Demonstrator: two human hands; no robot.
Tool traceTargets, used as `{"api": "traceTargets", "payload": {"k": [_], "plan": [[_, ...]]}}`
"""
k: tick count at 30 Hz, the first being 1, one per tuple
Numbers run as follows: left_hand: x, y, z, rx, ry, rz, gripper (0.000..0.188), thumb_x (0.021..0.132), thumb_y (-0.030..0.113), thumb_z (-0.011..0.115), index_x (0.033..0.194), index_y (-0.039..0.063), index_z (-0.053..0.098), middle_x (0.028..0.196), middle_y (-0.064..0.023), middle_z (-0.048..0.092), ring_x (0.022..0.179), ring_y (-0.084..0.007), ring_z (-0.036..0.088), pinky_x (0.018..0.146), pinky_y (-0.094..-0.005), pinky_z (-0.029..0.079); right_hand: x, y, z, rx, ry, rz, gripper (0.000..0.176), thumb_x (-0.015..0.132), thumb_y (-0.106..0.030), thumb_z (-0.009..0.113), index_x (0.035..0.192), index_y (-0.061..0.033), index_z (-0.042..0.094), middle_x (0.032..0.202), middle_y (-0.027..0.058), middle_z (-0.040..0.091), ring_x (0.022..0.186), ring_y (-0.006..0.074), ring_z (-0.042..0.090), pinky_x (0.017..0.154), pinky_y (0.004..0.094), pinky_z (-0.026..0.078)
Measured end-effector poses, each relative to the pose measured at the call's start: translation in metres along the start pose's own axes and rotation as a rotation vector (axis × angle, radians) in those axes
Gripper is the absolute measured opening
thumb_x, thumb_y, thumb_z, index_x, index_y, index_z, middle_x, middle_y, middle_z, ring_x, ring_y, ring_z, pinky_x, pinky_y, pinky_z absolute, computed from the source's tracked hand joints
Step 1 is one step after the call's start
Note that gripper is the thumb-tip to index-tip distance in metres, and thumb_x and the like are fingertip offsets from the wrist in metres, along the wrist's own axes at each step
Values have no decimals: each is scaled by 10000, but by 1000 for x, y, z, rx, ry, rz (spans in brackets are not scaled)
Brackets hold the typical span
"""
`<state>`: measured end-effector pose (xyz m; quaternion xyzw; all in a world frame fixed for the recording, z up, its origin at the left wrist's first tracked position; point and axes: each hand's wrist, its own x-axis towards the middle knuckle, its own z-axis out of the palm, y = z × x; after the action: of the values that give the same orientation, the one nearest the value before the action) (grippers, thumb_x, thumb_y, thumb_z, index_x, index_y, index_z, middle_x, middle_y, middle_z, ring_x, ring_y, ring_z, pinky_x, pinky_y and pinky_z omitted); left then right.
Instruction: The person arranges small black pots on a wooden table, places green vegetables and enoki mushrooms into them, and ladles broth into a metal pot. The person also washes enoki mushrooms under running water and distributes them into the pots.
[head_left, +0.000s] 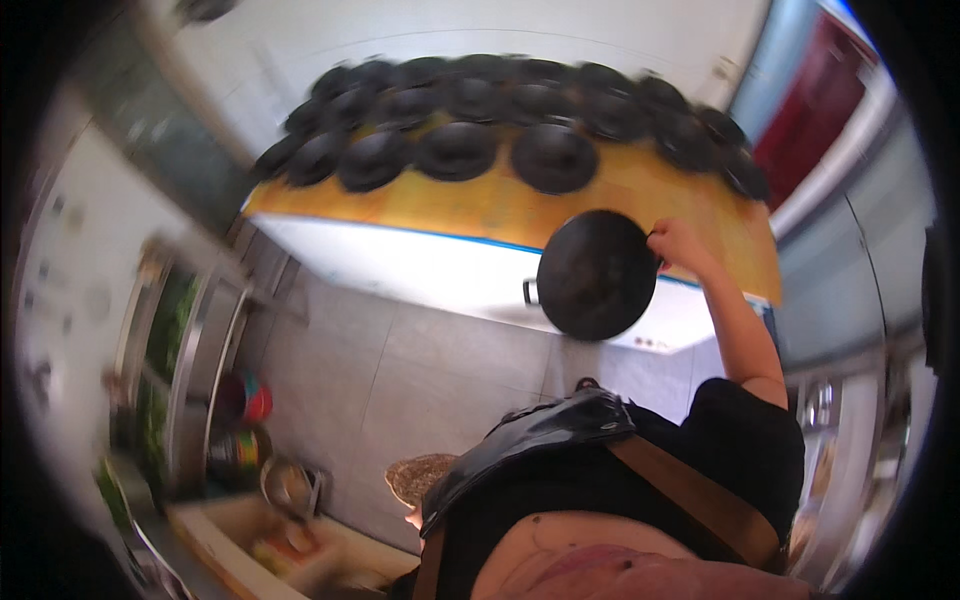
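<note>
My right hand (667, 244) grips one loop handle of a dark two-handled wok (598, 275), held up in front of a chest-like unit with a yellow-orange top (480, 206). The wok's other handle points left. Low at my side, my left hand (413, 517) shows only by its fingertips, at a brown, rough-textured object (420, 478) that I cannot identify; my apron covers much of both. Rows of similar dark pans (554, 157) stand on the yellow-orange top towards the wall.
Grey floor tiles (360, 352) lie between me and the white-fronted unit. At the lower left stand a light-rimmed basin (217, 551), a metal bowl (286, 486) and a red container (256, 399). A metal rack (225, 337) with green produce is on the left, grey cabinets (847, 262) on the right.
</note>
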<state>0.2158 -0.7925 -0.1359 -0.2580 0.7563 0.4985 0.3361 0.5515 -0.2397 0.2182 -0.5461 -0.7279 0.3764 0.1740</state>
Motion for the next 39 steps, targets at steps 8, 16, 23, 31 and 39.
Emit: {"api": "traceTargets", "payload": {"k": [8, 16, 23, 31, 39], "plan": [[-12, 127, 73, 229, -261, 239, 613, 726, 49, 523, 1248, 59, 202, 949, -188, 463, 587, -228, 519, 445, -360, 462, 46, 152, 19, 1061, 547, 208, 188, 790, -93, 491, 784, 88, 541, 752, 161, 593, 627, 259, 620, 593, 351, 558], [-104, 154, 187, 271, -490, 542, 710, 729, 30, 514, 1335, 119, 155, 1115, -154, 412, 772, -229, 520, 541, -345, 511, 154, 194, 64, 1286, 508, 213, 415, 829, -377, 555, 997, 0, 506, 838, 121, 576, 727, 214, 610, 598, 305, 515], [-245, 110, 302, 487, -1086, 491, 672, 751, 108, 536, 1317, 96, 173, 1206, -143, 373, 966, -246, 500, 685, -379, 503, -59, 253, 114, 363, 68, 172, 751, 701, -577, 610, 1166, -4, 471, 1011, 167, 582, 864, 267, 558, 688, 360, 457], [-390, -106, 411, 1320, -1662, 188, 594, 860, 194, 501, 1351, 131, 174, 1213, -132, 410, 960, -226, 534, 763, -341, 484, -405, 481, 174, 408, 392, 300, 230, 639, -130, 665, 865, -104, 632, 689, 91, 606, 685, 202, 605, 579, 383, 473], [-287, -227, 403, 1956, -1521, 783, 329, 800, 199, 617, 1075, 34, 541, 902, -67, 595, 721, -142, 548, 675, -273, 460, -479, 663, 104, 1390, 1239, 1172, 331, 794, -340, 561, 905, -29, 573, 750, 116, 629, 622, 218, 624, 499, 313, 491]]}}
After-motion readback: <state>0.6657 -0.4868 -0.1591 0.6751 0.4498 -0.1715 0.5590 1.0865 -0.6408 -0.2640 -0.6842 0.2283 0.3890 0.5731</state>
